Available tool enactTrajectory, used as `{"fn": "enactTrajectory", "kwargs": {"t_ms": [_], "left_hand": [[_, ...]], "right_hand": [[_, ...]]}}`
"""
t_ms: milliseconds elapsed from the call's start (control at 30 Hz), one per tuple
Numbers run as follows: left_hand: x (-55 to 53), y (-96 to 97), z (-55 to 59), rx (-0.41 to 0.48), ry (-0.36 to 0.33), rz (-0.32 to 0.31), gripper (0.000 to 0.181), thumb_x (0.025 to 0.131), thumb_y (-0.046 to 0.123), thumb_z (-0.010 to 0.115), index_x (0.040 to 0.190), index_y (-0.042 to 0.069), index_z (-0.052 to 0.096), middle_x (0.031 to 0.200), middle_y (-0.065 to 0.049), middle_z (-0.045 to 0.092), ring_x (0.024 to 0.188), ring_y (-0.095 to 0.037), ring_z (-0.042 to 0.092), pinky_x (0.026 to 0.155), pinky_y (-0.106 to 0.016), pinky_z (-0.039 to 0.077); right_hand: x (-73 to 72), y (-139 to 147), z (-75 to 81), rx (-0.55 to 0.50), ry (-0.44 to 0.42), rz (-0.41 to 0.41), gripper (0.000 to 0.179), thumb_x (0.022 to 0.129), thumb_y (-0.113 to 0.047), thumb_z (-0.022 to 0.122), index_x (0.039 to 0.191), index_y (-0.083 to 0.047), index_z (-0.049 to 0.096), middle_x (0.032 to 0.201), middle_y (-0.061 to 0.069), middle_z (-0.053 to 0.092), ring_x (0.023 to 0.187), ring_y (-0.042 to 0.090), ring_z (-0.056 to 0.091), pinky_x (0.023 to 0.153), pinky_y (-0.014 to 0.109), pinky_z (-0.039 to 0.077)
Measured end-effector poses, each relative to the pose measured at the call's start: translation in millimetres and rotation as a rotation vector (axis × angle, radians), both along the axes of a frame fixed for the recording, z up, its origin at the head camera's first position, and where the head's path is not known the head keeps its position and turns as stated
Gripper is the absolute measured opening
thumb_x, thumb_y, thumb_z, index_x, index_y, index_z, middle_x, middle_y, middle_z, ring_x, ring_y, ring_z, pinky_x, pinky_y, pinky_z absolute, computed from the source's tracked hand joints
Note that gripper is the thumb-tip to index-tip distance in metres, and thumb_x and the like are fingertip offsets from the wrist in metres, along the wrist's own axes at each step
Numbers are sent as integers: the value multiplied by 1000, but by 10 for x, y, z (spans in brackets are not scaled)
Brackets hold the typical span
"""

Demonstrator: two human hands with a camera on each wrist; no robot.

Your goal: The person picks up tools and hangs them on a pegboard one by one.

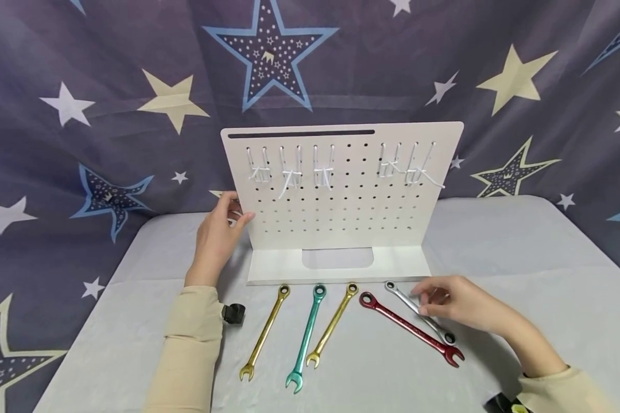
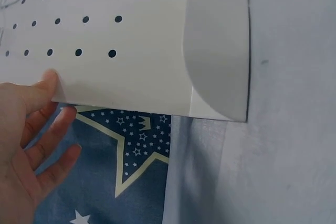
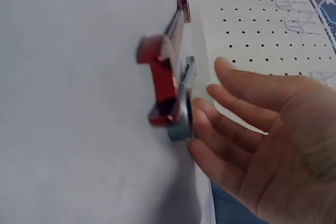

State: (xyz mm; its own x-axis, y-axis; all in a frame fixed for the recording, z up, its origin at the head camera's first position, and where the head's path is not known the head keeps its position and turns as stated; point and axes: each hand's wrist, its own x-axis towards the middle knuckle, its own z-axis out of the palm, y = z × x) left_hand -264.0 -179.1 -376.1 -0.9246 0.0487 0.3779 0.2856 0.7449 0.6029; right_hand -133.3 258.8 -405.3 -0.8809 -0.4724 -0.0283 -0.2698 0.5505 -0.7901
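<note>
A white pegboard [image 1: 336,212] stands upright on its base. My left hand [image 1: 217,238] pinches its left edge, thumb [image 2: 48,83] on the front face and fingers behind. On the right, my right hand [image 1: 462,304] hovers beside a silver ratcheting wrench [image 1: 413,307], fingers loosely bent and nothing held. In the right wrist view its fingertips [image 3: 198,148] come close to the wrench's ring end. A red combination wrench [image 1: 408,326] lies alongside the silver one, their lower ends overlapping in the head view.
A green wrench [image 1: 307,335] lies between two gold wrenches, the left one [image 1: 266,332] and the right one [image 1: 333,324], in front of the base. White double hooks [image 1: 291,172] hang on the board's upper part. Behind stands a star-patterned curtain [image 1: 175,100].
</note>
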Motion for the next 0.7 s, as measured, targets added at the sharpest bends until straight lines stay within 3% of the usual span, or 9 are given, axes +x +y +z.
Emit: {"fn": "enactTrajectory", "kwargs": {"t_ms": [233, 467, 700], "left_hand": [[-8, 1, -24, 112, -24, -40, 42, 97, 20, 67, 132, 8, 47, 110, -18, 63, 101, -34, 64, 89, -46, 51], [-2, -58, -58, 230, -70, -64, 46, 97, 20, 66, 135, 6, 44, 117, -20, 59, 108, -37, 61, 92, -49, 49], [8, -8, -49, 129, -63, -56, 38, 99, 23, 64, 130, 8, 47, 113, -18, 61, 103, -37, 62, 88, -50, 49]], "right_hand": [[23, -81, -16, 51, 7, 22, 29, 84, -11, 79, 108, 1, 67, 80, -4, 59, 70, 3, 55, 62, 23, 49], [18, -166, -16, 120, 52, 18, 25, 81, -5, 80, 103, 0, 68, 76, -9, 57, 68, 1, 52, 61, 24, 47], [79, -75, 20, 166, 18, 14, 26, 78, 2, 76, 102, -4, 67, 76, -8, 56, 69, 3, 51, 61, 24, 47]]}}
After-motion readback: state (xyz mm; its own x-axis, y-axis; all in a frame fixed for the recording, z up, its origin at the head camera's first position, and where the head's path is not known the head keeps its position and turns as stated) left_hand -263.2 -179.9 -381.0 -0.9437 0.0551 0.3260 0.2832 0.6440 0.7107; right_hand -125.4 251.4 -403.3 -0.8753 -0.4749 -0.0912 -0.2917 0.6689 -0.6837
